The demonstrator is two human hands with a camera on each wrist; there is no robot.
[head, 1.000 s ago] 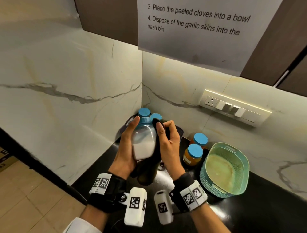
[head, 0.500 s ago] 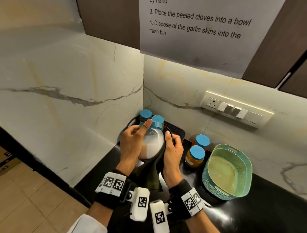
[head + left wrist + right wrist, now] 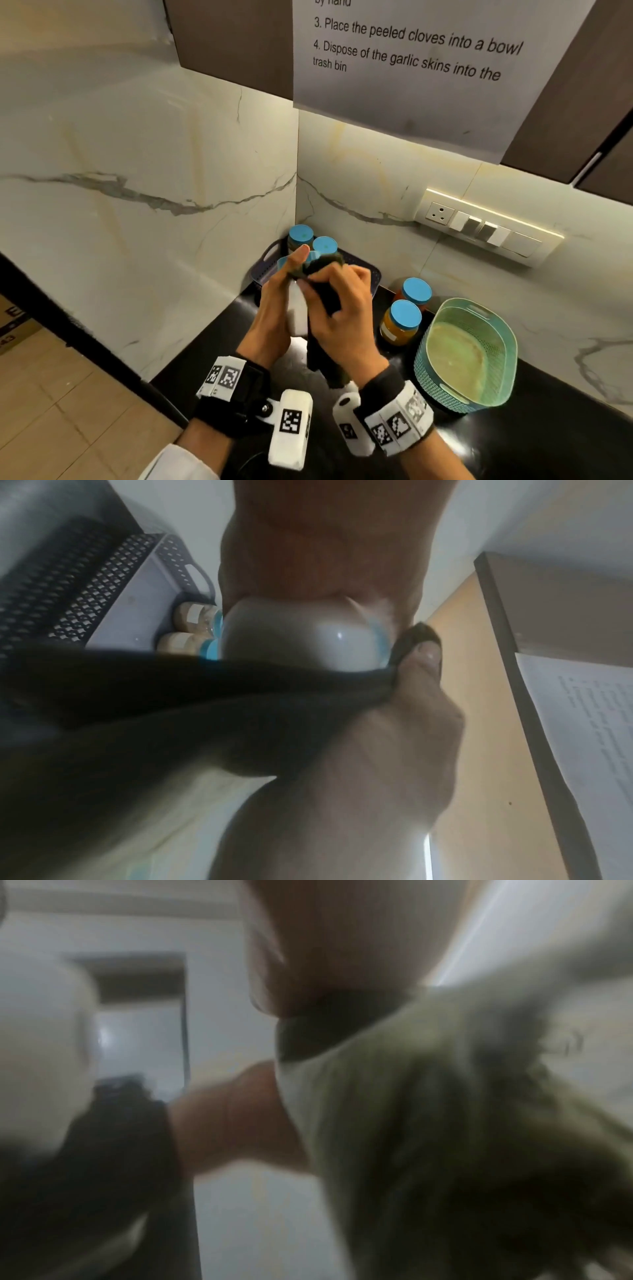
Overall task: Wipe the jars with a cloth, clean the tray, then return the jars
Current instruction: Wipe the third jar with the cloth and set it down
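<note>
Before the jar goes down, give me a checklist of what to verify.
1. Left hand grips the jar: ok.
2. Right hand holds the cloth against the jar: ok.
3. Jar's lid on: ok; blue rim shows in the left wrist view.
4. Whole jar wiped: cannot tell.
5. Set-down space by the two orange jars: ok.
6. Tray emptied for cleaning: not ok; two jars remain.

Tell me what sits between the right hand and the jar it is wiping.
The dark cloth: the right hand presses it against the jar. The head view shows it.
</note>
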